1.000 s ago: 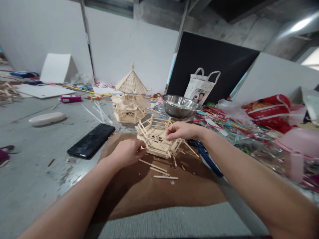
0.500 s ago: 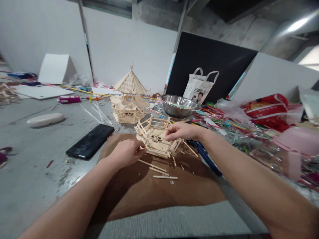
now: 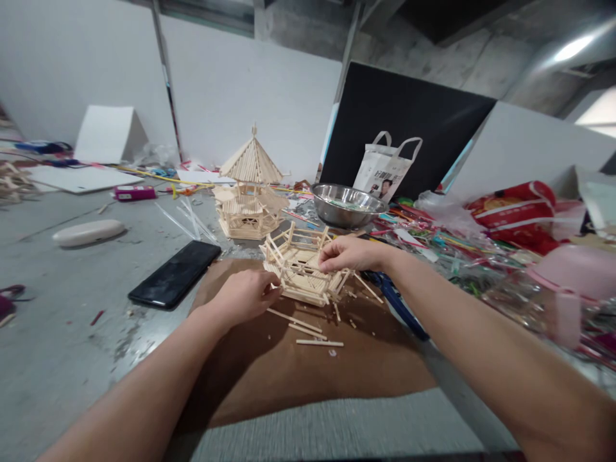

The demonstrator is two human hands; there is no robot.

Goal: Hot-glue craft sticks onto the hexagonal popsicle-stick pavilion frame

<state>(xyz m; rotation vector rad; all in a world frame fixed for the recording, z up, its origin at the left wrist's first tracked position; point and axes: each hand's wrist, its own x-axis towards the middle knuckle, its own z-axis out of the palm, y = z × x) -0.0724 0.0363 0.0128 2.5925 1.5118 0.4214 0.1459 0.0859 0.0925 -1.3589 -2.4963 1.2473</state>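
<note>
A half-built frame of thin wooden sticks (image 3: pixel 301 266) stands on a brown cardboard sheet (image 3: pixel 298 372) in front of me. My left hand (image 3: pixel 245 294) rests at the frame's near left corner, its fingers pinched against the sticks. My right hand (image 3: pixel 351 252) reaches over the frame's right side, fingertips curled and closed on one of its sticks. Several loose sticks (image 3: pixel 308 330) lie on the cardboard just in front of the frame.
A finished stick pavilion (image 3: pixel 250 186) stands behind the frame. A black phone (image 3: pixel 176 273) lies to the left, a steel bowl (image 3: pixel 347 204) and a white bag (image 3: pixel 385 167) behind. Blue-handled tool (image 3: pixel 399 301), plastic bags and red packets crowd the right.
</note>
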